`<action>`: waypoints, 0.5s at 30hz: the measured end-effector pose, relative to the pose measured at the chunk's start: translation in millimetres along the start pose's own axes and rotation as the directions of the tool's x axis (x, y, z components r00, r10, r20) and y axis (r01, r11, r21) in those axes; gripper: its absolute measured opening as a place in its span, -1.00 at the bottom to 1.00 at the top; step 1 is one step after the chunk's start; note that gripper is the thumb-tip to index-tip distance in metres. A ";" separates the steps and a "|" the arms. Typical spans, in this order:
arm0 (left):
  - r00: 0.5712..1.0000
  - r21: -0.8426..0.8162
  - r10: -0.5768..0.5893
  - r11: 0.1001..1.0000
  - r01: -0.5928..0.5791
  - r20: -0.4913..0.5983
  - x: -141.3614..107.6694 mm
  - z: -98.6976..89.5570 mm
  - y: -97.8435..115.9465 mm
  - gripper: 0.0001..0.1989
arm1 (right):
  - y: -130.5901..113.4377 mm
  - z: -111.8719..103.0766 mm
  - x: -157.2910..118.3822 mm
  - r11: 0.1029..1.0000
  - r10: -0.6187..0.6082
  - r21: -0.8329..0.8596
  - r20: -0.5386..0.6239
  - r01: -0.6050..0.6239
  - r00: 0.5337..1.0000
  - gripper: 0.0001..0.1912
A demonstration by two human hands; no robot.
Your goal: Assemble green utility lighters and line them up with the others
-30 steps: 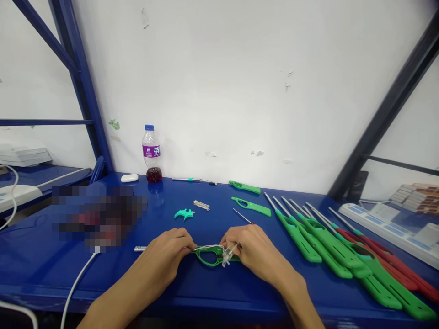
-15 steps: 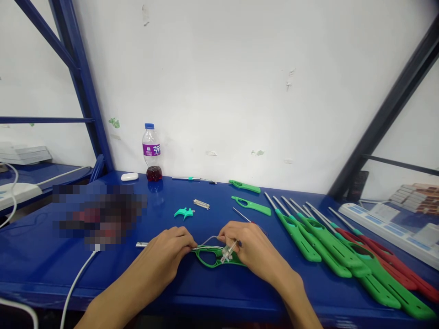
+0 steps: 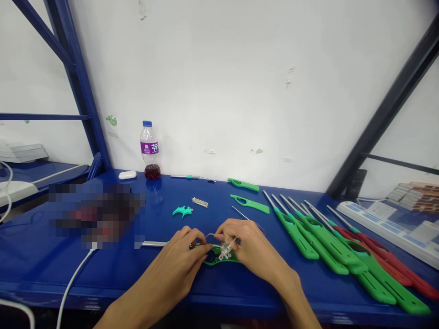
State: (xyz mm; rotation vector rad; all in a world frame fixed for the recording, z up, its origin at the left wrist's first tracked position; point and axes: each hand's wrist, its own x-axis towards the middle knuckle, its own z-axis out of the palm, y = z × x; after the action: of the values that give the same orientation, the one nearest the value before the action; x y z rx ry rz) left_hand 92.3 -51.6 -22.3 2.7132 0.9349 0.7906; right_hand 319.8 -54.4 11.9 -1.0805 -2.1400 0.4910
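Plainly green, a loop-ended casing (image 3: 218,262)

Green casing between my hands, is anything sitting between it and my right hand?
Yes, a clear plastic piece at the fingertips of your right hand overlaps the middle of the green casing. Nothing visible stands between the casing and your left hand, whose fingers are at its left end.

left forearm (image 3: 137,299): slants up and inward from bottom edge | left hand (image 3: 181,256): back upward, fingers (image 3: 196,235) bent, thumb (image 3: 202,250) reaching toward right hand (image 3: 248,240) | right hand: knuckles raised, curled into a pinch | right forearm (image 3: 291,288): angled inward | hands: near each other, apart
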 end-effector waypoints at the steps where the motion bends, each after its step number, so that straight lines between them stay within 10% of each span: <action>1: 1.000 0.006 0.001 1.000 -0.001 0.001 0.0 0.6 -0.1 -0.67 | 0.0 0.0 0.2 1.000 0.000 -0.003 0.002 0.000 1.000 -0.60; 15: 1.000 0.015 -0.009 1.000 0.009 0.018 0.0 1.5 -0.4 -0.70 | 4.6 -18.7 -10.3 0.991 0.130 0.015 0.001 -0.130 0.992 -0.64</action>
State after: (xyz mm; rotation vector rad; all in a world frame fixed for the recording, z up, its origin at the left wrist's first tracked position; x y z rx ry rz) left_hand 92.9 -51.2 -23.7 2.7220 0.9526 0.7591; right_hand 340.2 -59.6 18.0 -1.2164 -2.0708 0.5665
